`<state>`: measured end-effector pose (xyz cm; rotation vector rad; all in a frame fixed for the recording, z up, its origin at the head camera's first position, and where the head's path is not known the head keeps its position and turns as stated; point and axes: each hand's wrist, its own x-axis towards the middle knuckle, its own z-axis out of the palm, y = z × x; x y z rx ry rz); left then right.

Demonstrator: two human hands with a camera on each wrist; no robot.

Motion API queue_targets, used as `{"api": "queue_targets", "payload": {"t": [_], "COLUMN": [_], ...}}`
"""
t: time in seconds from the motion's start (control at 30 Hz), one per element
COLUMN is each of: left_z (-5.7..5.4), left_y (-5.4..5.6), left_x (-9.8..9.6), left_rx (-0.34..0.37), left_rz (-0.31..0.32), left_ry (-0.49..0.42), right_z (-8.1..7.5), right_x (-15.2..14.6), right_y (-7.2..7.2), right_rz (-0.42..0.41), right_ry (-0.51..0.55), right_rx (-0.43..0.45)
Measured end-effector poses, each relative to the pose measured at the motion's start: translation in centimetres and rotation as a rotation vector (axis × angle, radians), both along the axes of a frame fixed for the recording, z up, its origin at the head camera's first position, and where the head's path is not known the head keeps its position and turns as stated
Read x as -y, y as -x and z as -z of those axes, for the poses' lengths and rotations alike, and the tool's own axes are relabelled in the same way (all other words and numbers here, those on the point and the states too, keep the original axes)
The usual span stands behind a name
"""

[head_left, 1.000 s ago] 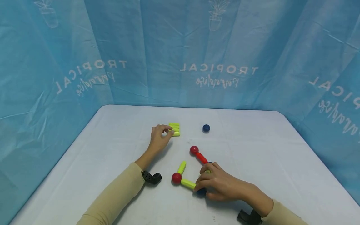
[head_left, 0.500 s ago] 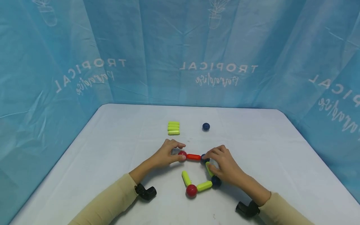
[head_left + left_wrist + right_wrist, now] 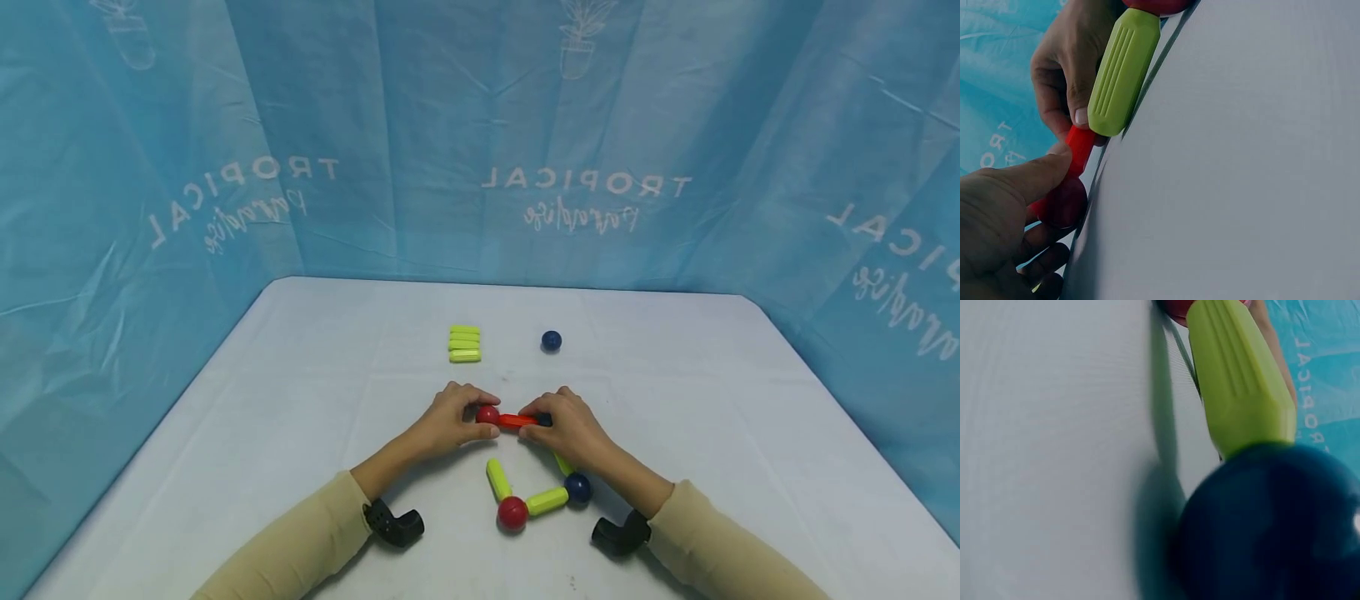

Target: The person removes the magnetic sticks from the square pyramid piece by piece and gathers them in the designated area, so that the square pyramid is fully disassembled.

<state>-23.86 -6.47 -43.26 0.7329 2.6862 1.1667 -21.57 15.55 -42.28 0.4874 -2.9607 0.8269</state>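
As we pick it up from the left edge of the white table (image 3: pixel 300 367), here's the left hand (image 3: pixel 446 422), thumb and fingers curled round the upper red ball (image 3: pixel 487 416), mid-table. Beyond it, towards the far edge, a neat stack of green rods (image 3: pixel 465 343) lies untouched. On the near side, the left green rod (image 3: pixel 498 480) meets the lower red ball (image 3: pixel 513 514), and there's the star, the red rod (image 3: pixel 515 421), butting against that upper ball! It looks like hard plastic: light, stiff, hardly fragile, I'd say, with the joints the likeliest place to give. Next, the middle green rod (image 3: pixel 547 501), then the loose blue ball (image 3: pixel 551 340) up by the far edge: glossy, probably slippery, surely keen to roll. And the right hand (image 3: pixel 566 427), thumb and fingertips in a narrow pinch on the red rod's right end! Good spot, that: flat sides should give better purchase than a round ball. Last, towards the right edge, the lower blue ball (image 3: pixel 577 488) touches the middle rod; best cupped from both sides.
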Motion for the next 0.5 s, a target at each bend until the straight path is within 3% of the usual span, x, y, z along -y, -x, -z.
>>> {"api": "queue_targets", "payload": {"t": [0.2, 0.5], "left_z": [0.2, 0.4], "left_y": [-0.7, -3.2], "left_x": [-0.6, -1.3], "left_rx": [-0.030, -0.037], "left_rz": [-0.026, -0.047], "left_ry": [0.025, 0.006], "right_z": [0.3, 0.3], "right_x": [-0.8, -2.2], "right_y": [-0.5, -1.9], "right_rz": [-0.041, -0.156], "right_ry": [0.016, -0.011], "right_rx": [-0.035, -0.087]}}
